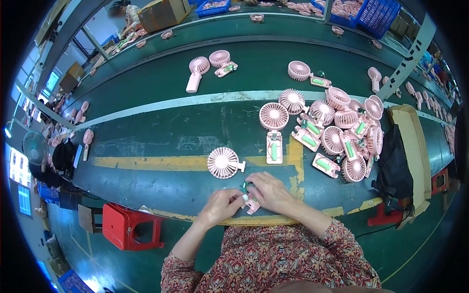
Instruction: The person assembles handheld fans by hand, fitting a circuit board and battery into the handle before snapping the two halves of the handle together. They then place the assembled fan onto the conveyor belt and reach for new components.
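Close to the table's front edge, a pink handheld-fan handle shell [252, 206] sits between my two hands, with a small green circuit board [244, 186] at its far end. My left hand [221, 205] is closed in a pinch at the shell's left side, where a small white bit shows by the fingertips. From the right, my right hand [270, 192] curls its fingers over the board and shell, hiding much of both. Just beyond the hands lies a pink round fan head [223, 163]. An opened fan [274, 146] with a green battery lies farther right.
A heap of pink fans [337, 128] with opened handles covers the right of the table. Beside it are a black bag [394, 168] and a cardboard tray [413, 154]. Beyond runs a green conveyor [146, 83] carrying several fans. A red stool [128, 227] stands at left.
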Tool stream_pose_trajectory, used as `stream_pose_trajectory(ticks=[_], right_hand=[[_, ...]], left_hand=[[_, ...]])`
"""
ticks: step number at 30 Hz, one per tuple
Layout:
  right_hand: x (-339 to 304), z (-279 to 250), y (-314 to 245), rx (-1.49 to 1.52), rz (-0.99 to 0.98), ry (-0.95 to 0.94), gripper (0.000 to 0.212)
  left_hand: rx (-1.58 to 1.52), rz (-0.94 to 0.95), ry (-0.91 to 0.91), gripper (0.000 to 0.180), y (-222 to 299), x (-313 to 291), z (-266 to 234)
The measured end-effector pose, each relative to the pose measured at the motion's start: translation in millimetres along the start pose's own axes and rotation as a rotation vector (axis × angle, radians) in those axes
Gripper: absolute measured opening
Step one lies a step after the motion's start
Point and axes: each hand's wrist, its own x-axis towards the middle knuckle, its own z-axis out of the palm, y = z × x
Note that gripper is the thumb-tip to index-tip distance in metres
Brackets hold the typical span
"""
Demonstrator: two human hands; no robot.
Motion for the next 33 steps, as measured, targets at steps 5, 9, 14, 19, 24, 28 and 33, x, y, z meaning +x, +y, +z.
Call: stream_pose_trajectory(ticks=[5, 9, 14, 19, 24, 28, 33], right_hand=[[-19.5, -9.8, -16.4, -0.025, 0.015, -0.154, 0.046], [-21.8, -5.3, -21.6, -0.118, -0.026, -0.161, 0.059], [-27.4, -9.5, -19.4, -0.097, 0.159, -0.249, 0.057], [-32.3, -9.7, -21.8, -0.092, 0.120, -0.226, 0.054], [-25.7, -13.7, -23.1, -0.068, 0.249, -0.398, 0.044], [-24.7, -25.2, -21.1, -0.064, 0.305, -0.327, 0.028], [-25.8, -42.7, -12.5, 0.069, 0.572, -0.213, 0.032]], left_hand=[[0.467, 0.418, 0.467, 0.044, 13.8, 10.2, -28.3], [0.705, 0.355, 0.214, 0.073, 1.7, 37.2, -28.9], [0.714, 0.323, 0.093, 0.080, 2.4, 37.1, -38.4], [0.633, 0.287, 0.129, 0.067, 16.3, 21.2, -34.2], [0.616, 0.353, 0.225, 0.057, 26.2, 12.6, -23.8], [0.541, 0.073, 0.137, 0.057, 36.8, 4.0, -32.1], [0.492, 0.060, -0.018, 0.057, 22.6, -3.2, -44.1]])
